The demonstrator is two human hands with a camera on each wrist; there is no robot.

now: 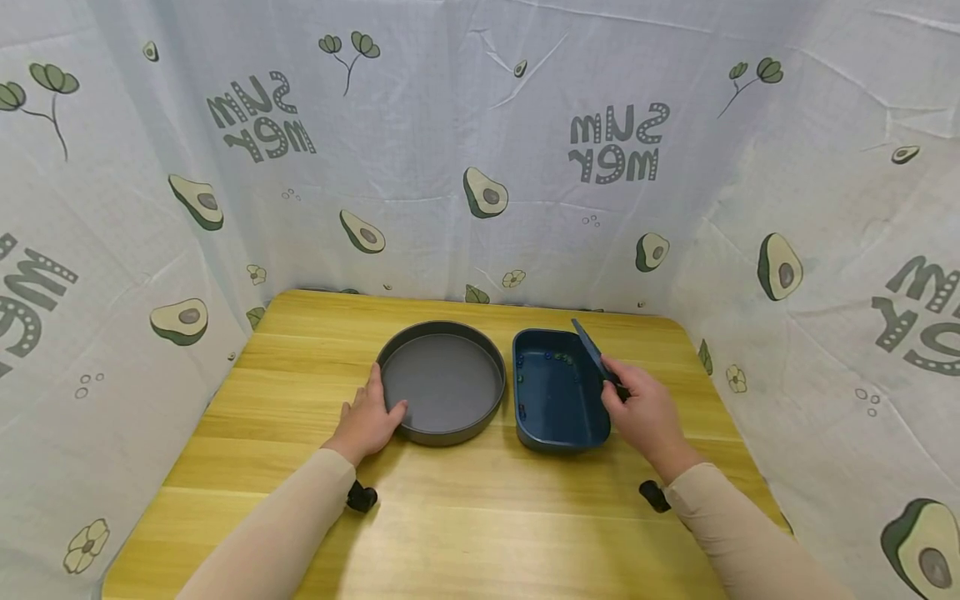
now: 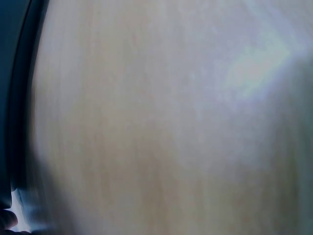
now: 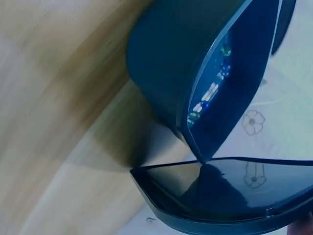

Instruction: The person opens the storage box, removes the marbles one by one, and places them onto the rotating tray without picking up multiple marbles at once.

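Observation:
In the head view, a round grey pan (image 1: 442, 383) stands on the table, flat and bare inside. My left hand (image 1: 367, 419) rests at its near left side, fingers spread along the outer wall and thumb over the rim. To the right is a deep dark-blue rectangular box (image 1: 557, 404) with several small green, blue and reddish glass beads (image 3: 204, 105) inside. My right hand (image 1: 643, 408) grips a dark-blue flat piece with a raised rim (image 3: 230, 196), held tilted at the box's right edge. Its exact kind is unclear.
Everything stands on a yellow wood-grain table (image 1: 457, 517). A white curtain (image 1: 420, 150) printed with avocados and lettering surrounds it at the back and sides. Black wrist-camera pieces sit below both hands. The left wrist view shows mostly blurred tabletop.

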